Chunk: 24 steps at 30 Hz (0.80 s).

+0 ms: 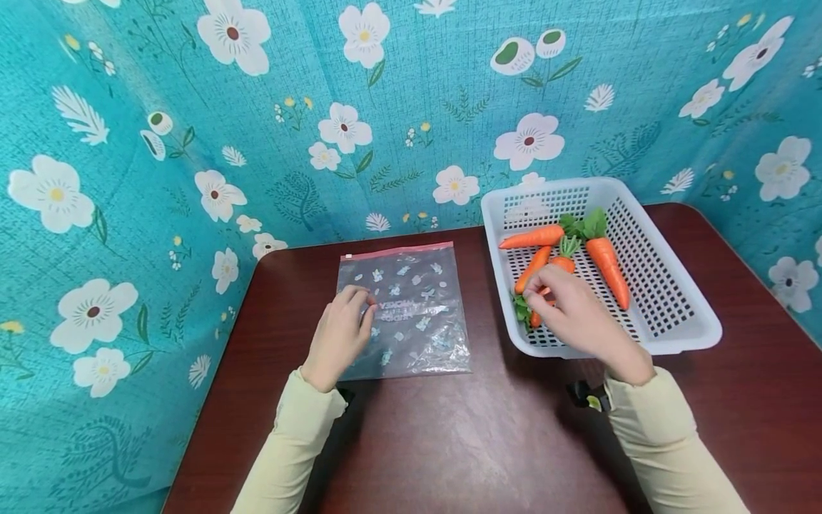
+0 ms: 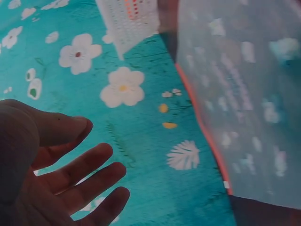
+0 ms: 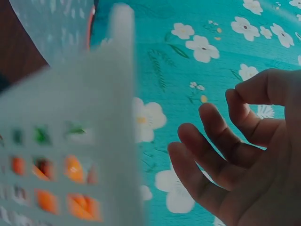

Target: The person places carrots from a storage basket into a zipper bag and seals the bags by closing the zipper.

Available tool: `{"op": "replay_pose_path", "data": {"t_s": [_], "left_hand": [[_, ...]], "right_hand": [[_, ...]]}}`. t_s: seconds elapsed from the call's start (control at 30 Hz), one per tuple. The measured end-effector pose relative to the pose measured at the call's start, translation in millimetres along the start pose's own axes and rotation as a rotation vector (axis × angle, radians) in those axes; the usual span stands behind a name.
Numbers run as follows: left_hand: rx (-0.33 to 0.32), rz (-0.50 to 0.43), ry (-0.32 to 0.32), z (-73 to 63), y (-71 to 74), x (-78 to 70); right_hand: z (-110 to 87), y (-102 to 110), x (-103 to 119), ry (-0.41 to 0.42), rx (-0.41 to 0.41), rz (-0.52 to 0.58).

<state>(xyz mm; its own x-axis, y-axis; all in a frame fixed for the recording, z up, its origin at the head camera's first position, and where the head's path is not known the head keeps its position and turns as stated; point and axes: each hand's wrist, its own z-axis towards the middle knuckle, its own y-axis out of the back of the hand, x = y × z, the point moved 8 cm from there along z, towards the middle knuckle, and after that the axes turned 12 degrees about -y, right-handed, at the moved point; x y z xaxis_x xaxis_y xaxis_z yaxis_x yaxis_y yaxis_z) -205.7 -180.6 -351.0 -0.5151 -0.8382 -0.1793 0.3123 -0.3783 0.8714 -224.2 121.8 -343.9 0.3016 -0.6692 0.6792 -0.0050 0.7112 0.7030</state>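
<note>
Nothing is held by the half-open left hand (image 1: 340,332) or right hand (image 1: 580,308); carrot leaves (image 1: 595,223) could be snagged, if dragged, in the basket (image 1: 668,289), three o'clock from the slider bag (image 1: 424,303).

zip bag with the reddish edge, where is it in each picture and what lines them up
Head: zip bag near the middle, left of the basket.
Left wrist: zip bag along the right side.
Right wrist: part of the zip bag at top left, beyond the basket.
Shared landmark: the basket, at right, at top and at left, respectively.
</note>
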Motion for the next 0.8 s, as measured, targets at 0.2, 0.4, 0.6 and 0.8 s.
{"op": "replay_pose_path", "data": {"t_s": [0.2, 0.4, 0.6, 0.8], "left_hand": [[0.114, -0.025, 0.066, -17.1, -27.1, 13.6], [0.241, -0.043, 0.157, -34.9, -53.6, 27.8], [0.294, -0.049, 0.231, -49.3, -68.3, 40.6], [0.33, -0.033, 0.263, -56.2, -78.2, 45.5]], "right_hand": [[-5.7, -18.2, -9.4, -0.019, -0.06, 0.026], [-10.1, -35.6, -17.4, -0.027, -0.093, 0.037], [-10.1, -44.3, -14.8, -0.049, -0.066, 0.02], [-5.5, -53.2, -13.1, -0.108, -0.021, 0.009]]}}
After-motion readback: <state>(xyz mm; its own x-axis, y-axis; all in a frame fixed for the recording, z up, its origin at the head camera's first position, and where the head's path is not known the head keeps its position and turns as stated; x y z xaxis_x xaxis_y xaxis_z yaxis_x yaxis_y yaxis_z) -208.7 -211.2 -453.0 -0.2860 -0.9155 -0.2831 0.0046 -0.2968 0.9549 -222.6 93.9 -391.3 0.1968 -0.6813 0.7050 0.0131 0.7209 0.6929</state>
